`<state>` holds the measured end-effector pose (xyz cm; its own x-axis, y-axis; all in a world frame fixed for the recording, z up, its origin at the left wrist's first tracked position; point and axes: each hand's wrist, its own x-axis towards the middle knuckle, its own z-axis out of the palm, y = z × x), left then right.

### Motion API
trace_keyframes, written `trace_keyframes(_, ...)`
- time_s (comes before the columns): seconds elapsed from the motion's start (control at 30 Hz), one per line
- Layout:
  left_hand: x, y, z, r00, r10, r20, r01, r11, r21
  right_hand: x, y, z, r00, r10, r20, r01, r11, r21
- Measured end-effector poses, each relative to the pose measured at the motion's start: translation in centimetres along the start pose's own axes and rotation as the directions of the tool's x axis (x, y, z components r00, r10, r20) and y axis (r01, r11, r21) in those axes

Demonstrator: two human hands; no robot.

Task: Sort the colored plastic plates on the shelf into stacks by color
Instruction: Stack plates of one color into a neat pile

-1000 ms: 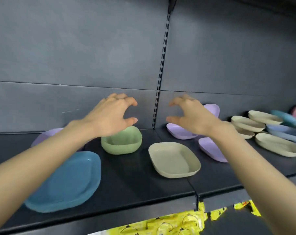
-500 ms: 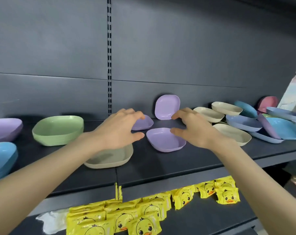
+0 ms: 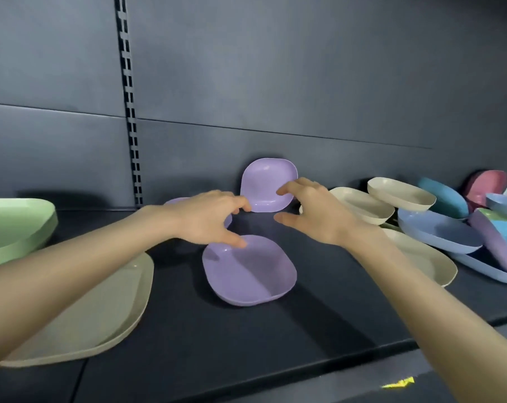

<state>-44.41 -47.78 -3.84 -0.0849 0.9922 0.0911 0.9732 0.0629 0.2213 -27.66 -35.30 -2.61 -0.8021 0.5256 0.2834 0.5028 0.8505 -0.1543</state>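
A purple plate [image 3: 265, 183] leans upright against the shelf's back wall. Both hands reach toward it with spread, curved fingers and hold nothing. My left hand [image 3: 208, 216] hovers just left of it, its fingertips near the plate's lower left edge. My right hand [image 3: 313, 212] is at its right edge, fingertips at or touching the rim. A second purple plate [image 3: 252, 271] lies flat in front, under my left thumb. A third purple plate [image 3: 173, 201] is mostly hidden behind my left hand.
A green plate [image 3: 17, 222] sits at the far left and a beige plate [image 3: 101, 309] lies under my left forearm. Right of my hands lies a jumble of beige [image 3: 362, 205], blue [image 3: 438, 231] and pink [image 3: 486, 186] plates. The dark shelf [image 3: 246, 344] ends near the bottom.
The view has shifted right and closer to the shelf. Both hands moved forward from above the flat purple plate toward the upright purple plate at the back wall.
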Motion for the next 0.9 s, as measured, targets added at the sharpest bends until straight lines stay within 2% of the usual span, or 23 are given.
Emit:
trace_keyframes(0.17, 3.3, -0.3, 1.4, 0.988, -0.020, 0.155, 0.028, 0.998, -0.048, 3.7, 3.0, 1.6, 0.997, -0.068, -0.040, 0.071, 0.995, 0.067)
trace_keyframes(0.3, 4.7, 0.3, 2.5, 0.959, -0.020, 0.283, -0.006, 0.996, 0.091, 6.6, 4.9, 2.0, 0.982, -0.118, -0.149, 0.138, 0.981, 0.133)
trace_keyframes(0.5, 6.5, 0.9, 2.3, 0.948, -0.062, 0.311, 0.049, 0.998, 0.050, 11.0, 7.0, 2.8, 0.967, -0.174, -0.189, 0.190, 0.979, 0.071)
trace_keyframes(0.67, 7.6, 0.1, 1.7, 0.968, -0.144, 0.205, 0.140, 0.990, 0.035, 13.4, 7.9, 3.2, 0.970, -0.172, -0.172, 0.182, 0.982, 0.044)
trace_keyframes(0.77, 7.9, -0.3, 1.2, 0.963, -0.190, 0.193, 0.195, 0.981, -0.005, 14.2, 8.1, 3.4, 0.962, -0.190, -0.196, 0.202, 0.978, 0.042)
trace_keyframes(0.9, 7.8, 0.0, 0.6, 0.955, -0.244, 0.169, 0.256, 0.965, -0.053, 14.5, 8.1, 3.7, 0.968, -0.199, -0.155, 0.209, 0.977, 0.051)
